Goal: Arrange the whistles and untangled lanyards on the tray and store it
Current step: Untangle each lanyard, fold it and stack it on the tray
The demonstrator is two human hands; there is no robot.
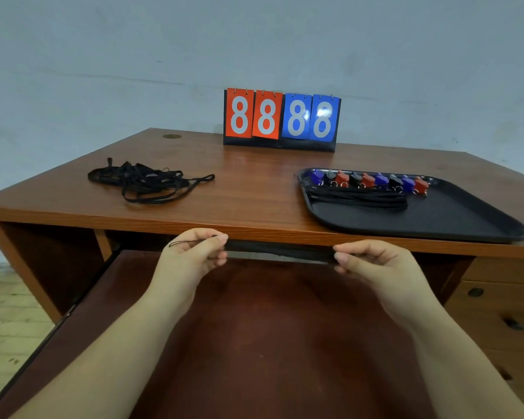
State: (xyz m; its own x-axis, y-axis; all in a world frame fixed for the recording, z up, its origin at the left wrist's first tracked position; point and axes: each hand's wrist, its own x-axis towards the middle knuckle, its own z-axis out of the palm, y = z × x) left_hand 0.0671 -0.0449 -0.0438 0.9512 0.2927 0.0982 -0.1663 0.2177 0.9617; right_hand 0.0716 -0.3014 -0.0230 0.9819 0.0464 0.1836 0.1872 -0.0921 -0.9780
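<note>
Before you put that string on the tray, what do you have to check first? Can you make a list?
1. Black lanyard pulled straight between left hand and right hand: ok.
2. Both hands pinch its ends: ok.
3. Bare room on the black plastic tray: ok.
4. Red, blue and black whistles lined up along the tray's far edge: ok.
5. Tangled pile of black lanyards on the wooden desk all sorted: not ok.
6. Knots in the held lanyard: cannot tell.
</note>
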